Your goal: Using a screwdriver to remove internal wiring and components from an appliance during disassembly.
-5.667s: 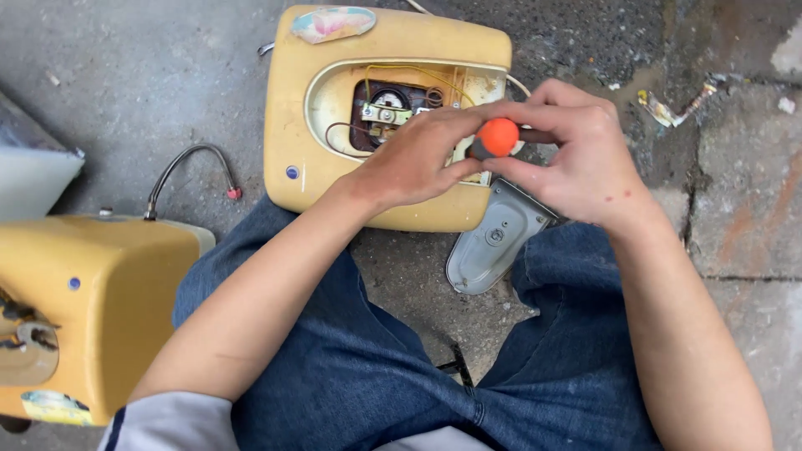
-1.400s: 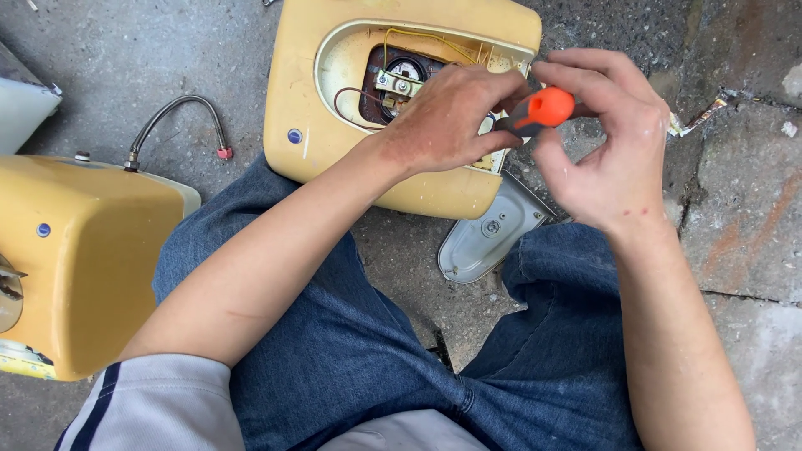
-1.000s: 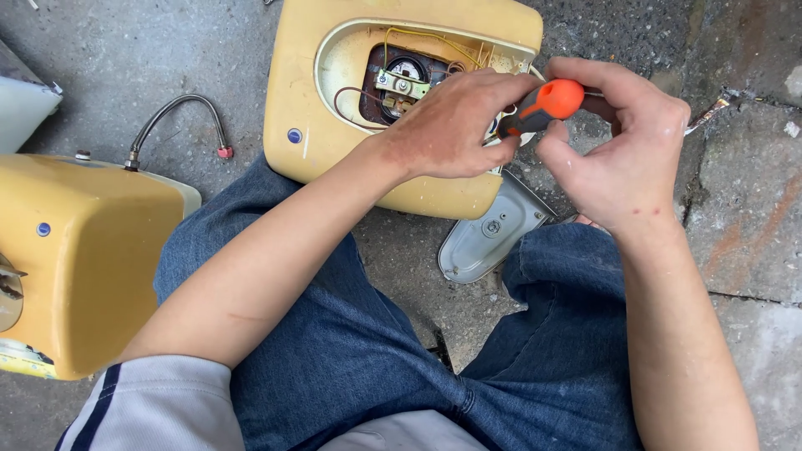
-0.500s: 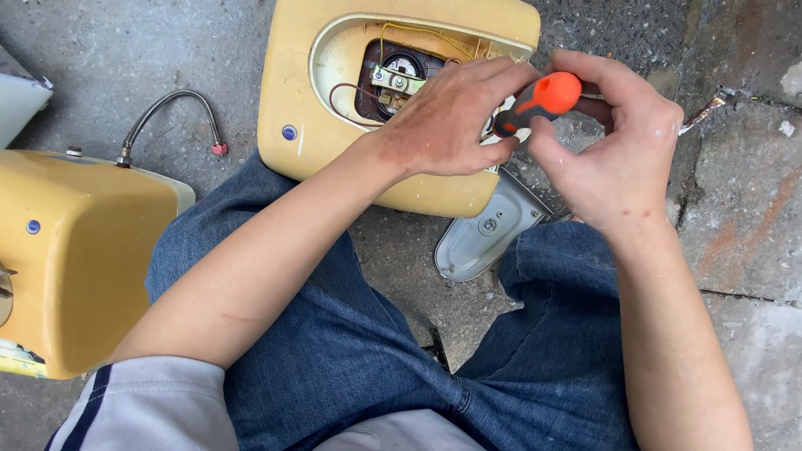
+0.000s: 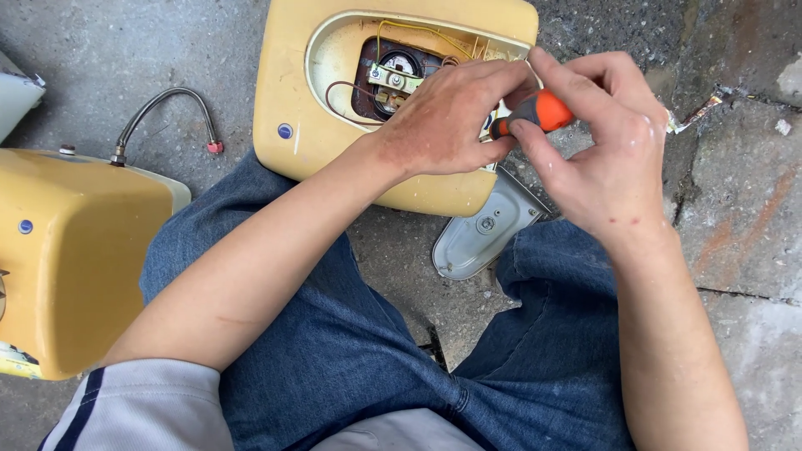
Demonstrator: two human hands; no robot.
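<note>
The person sits on the ground with both hands meeting over a yellow appliance casing (image 5: 292, 100) that lies open between the knees. The right hand (image 5: 606, 154) is closed around the orange-handled screwdriver (image 5: 535, 113), fingers wrapped over the handle and thumb pressed to its near side. The tool points leftward into the gap under the left hand (image 5: 447, 117), which rests knuckles-up on the edge of the casing's opening, fingers curled down around the shaft end; the tip is hidden there, so I cannot tell what it touches.

Just beyond the left hand's knuckles, inside the opening, sits a round dark part with a small metal bracket (image 5: 393, 77) and thin yellow and brown wires (image 5: 418, 32) looping around it. Below the right hand, leaning against the jeans (image 5: 334, 334), lies a grey plastic cover plate (image 5: 484, 234), inner side up as far as I can make out. Well off to the left of both hands stands a second yellow casing (image 5: 75, 259), with a braided metal hose (image 5: 159, 108) curving on the concrete floor (image 5: 735, 209) behind it.
</note>
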